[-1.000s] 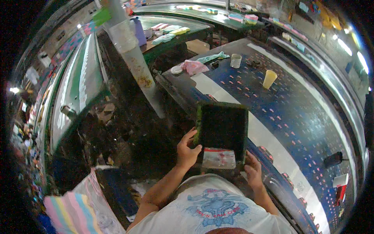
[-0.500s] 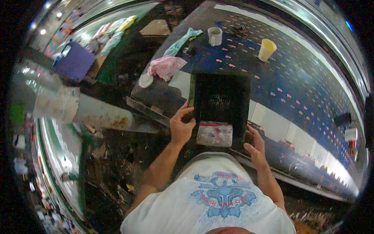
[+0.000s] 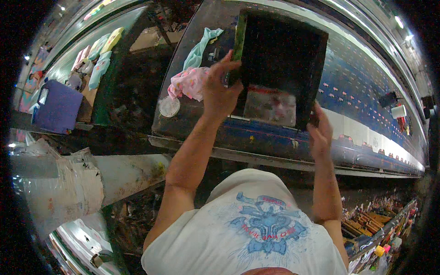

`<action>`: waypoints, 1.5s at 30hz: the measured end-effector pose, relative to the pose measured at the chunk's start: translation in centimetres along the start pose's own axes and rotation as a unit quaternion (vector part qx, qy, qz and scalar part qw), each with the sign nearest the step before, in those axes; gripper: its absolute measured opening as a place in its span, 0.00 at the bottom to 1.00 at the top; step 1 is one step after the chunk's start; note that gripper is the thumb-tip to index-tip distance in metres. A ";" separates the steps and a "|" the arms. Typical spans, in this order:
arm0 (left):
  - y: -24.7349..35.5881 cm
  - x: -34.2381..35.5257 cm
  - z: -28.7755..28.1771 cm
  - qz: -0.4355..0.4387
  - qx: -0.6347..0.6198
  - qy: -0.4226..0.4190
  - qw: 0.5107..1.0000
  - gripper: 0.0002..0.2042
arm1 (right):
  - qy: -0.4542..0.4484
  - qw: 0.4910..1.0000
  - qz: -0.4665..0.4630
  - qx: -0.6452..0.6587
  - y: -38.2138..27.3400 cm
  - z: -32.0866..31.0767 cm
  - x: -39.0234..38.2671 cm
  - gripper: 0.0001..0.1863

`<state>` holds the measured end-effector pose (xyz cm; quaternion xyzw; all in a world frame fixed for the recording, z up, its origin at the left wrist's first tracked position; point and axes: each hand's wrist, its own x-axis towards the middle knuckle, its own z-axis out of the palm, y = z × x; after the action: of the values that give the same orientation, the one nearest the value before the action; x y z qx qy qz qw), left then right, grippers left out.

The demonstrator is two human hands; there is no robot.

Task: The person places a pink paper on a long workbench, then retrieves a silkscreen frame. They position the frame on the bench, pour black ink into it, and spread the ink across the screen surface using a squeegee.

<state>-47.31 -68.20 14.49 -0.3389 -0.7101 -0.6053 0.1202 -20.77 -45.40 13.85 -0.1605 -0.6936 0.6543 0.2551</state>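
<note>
The left hand (image 3: 219, 94) closes its fingers on the left edge of the dark printing frame (image 3: 278, 64); the right hand (image 3: 319, 130) grips the lower right corner. The frame is in the upper middle of the picture, raised over the long blue desk (image 3: 366, 96), not yet lying flat. It looks black, with a green rim and a pale smeared patch. A pink cloth (image 3: 189, 82) lies left of it.

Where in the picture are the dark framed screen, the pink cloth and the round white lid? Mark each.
dark framed screen (image 3: 279, 55), head view, middle of its dark mesh.
pink cloth (image 3: 188, 82), head view, centre of the crumpled cloth.
round white lid (image 3: 169, 106), head view, middle of its top.
</note>
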 end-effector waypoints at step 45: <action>-12.3 -13.0 -5.5 -0.309 -0.126 -0.027 0.942 0.16 | -0.045 0.972 0.174 -0.153 11.1 8.1 -5.6 0.35</action>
<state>-46.76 -78.22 -1.34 -0.1312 -0.7006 -0.6880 -0.1362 -22.04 -54.20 1.96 -0.2861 -0.7579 0.5810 0.0780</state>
